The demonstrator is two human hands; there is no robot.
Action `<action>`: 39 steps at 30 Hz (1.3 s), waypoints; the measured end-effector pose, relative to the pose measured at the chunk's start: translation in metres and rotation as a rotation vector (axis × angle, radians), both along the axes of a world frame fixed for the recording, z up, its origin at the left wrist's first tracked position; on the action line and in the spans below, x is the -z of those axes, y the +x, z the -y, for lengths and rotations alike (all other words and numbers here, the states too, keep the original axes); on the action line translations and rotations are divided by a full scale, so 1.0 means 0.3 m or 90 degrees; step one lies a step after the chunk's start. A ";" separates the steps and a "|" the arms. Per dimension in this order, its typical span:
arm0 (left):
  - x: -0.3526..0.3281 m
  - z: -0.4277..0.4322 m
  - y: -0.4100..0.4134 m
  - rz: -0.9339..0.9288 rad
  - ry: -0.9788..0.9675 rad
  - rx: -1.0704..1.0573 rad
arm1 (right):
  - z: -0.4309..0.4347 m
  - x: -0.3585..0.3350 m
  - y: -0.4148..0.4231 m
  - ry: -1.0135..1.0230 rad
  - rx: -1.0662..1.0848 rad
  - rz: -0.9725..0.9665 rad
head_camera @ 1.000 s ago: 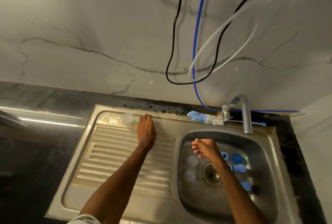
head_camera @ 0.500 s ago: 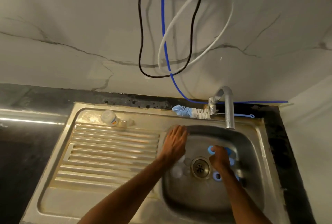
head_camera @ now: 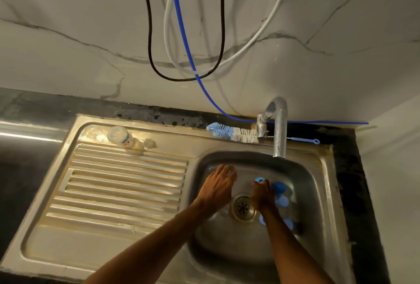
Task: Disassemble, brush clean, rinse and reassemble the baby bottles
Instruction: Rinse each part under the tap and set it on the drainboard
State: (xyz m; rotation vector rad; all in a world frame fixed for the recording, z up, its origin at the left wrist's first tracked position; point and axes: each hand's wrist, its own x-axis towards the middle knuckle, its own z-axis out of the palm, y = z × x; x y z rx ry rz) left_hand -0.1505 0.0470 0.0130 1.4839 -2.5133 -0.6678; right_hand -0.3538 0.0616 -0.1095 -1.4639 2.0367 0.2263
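Both hands are down in the steel sink basin (head_camera: 311, 195). My right hand (head_camera: 263, 195) has its fingers curled round a blue bottle ring (head_camera: 259, 179) at the fingertips. Several blue caps and rings (head_camera: 281, 200) lie just right of it by the drain (head_camera: 242, 206). My left hand (head_camera: 219, 184) reaches into the basin's left side with fingers relaxed; what lies under it is hidden. A clear baby bottle (head_camera: 120, 135) lies on its side at the back of the drainboard, with a clear teat (head_camera: 149, 143) beside it.
A blue and white bottle brush (head_camera: 231, 132) lies on the sink's back rim, beside the tap (head_camera: 279, 129). A thin blue teat brush (head_camera: 303, 140) sticks out right of the tap. The ribbed drainboard (head_camera: 122, 186) is on the left. Cables hang on the wall.
My left hand has left the bottle on the drainboard and gone into the basin. My right hand has closed on a blue ring. The view has shifted left.
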 end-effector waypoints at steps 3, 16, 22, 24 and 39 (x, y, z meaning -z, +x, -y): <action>0.004 -0.001 0.011 0.008 0.015 -0.023 | 0.000 0.032 0.009 -0.047 0.003 -0.008; -0.025 0.044 -0.013 -0.005 0.024 -0.061 | 0.035 -0.163 0.049 -0.252 0.294 0.306; -0.172 0.186 -0.126 -0.089 -0.062 -0.037 | 0.017 -0.455 0.083 -0.240 0.489 0.454; -0.205 0.230 -0.168 -0.064 -0.093 0.017 | -0.001 -0.527 0.074 -0.240 0.573 0.548; -0.244 0.343 -0.228 0.144 -0.244 0.198 | 0.021 -0.656 0.075 -0.224 0.627 0.698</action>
